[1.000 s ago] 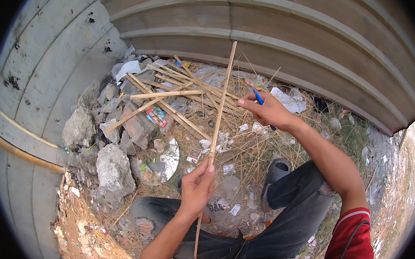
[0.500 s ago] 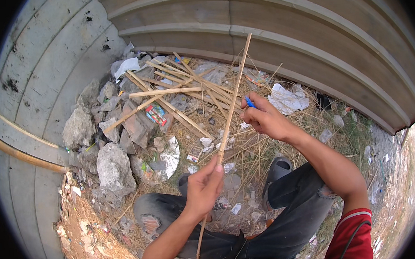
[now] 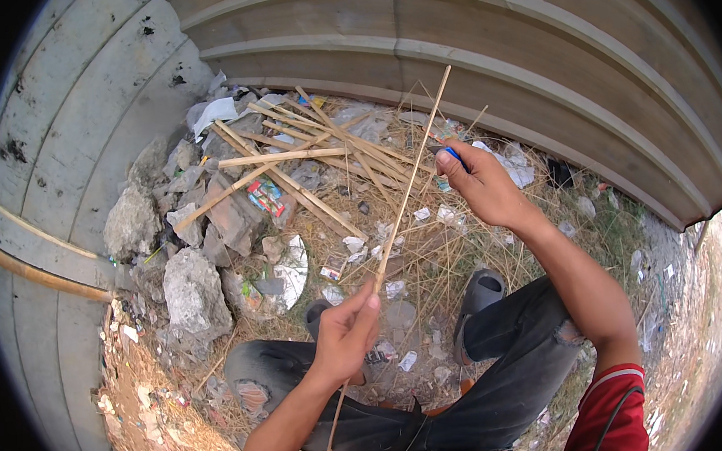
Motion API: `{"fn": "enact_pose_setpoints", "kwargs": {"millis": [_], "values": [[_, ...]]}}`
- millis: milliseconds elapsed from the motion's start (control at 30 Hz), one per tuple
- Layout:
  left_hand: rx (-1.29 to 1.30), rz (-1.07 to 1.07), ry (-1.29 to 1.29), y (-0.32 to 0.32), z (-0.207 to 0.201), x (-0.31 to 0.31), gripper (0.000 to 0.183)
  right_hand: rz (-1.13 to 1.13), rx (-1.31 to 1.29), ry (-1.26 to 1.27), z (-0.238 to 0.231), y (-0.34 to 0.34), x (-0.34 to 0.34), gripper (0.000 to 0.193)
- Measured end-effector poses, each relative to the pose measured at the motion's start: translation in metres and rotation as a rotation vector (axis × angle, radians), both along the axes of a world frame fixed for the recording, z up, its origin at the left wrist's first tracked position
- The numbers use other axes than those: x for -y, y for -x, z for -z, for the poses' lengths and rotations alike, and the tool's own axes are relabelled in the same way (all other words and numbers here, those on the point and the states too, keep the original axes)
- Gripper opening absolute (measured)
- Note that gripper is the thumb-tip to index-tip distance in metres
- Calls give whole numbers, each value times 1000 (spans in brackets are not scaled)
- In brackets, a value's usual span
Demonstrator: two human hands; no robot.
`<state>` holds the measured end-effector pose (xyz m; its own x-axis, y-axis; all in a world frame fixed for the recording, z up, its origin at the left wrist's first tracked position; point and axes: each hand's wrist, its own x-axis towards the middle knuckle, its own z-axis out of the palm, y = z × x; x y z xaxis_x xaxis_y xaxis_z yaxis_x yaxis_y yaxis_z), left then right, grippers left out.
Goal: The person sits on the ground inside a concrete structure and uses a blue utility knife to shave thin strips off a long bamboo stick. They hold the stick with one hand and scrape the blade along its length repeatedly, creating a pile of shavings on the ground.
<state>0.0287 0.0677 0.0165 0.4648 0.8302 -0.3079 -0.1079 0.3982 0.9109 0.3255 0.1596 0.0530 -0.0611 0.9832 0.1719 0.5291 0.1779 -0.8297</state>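
Note:
A long, thin bamboo strip [image 3: 405, 202] slants up and away from my lap. My left hand [image 3: 345, 335] is closed around it, with the thumb lying along its side and the lower end running down past my wrist. My right hand [image 3: 486, 181] grips a small knife with a blue handle [image 3: 454, 155]. Its short dark blade points left and meets or nearly meets the upper part of the strip; exact contact is hard to tell. Beyond both hands lies a loose pile of split bamboo strips [image 3: 282, 157].
Grey rocks [image 3: 195, 293] and rubble lie to the left. Corrugated metal sheeting [image 3: 516, 59] closes off the far side, and a pale panel wall [image 3: 82, 118] the left. Dry grass and litter cover the ground around my sandals [image 3: 482, 292].
My right hand has moved slightly up and right along the strip, and the knife's blade now shows. The strip has turned, showing a narrower side, and its top leans a bit further right.

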Motion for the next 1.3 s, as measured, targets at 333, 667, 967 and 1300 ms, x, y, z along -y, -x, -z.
{"fn": "enact_pose_setpoints", "kwargs": {"millis": [333,667,967,1300], "values": [[8,67,18,-2,-8,1,45,121,232,71,-15,-6,-1,54],[-4,52,-29,-1,-18,-2,45,75,200,108,-25,18,13,53],[26,39,0,7,-11,-3,45,-106,215,71,-13,50,40,49],[28,20,-5,9,-13,-3,44,-234,181,156,-9,76,54,42]]}}
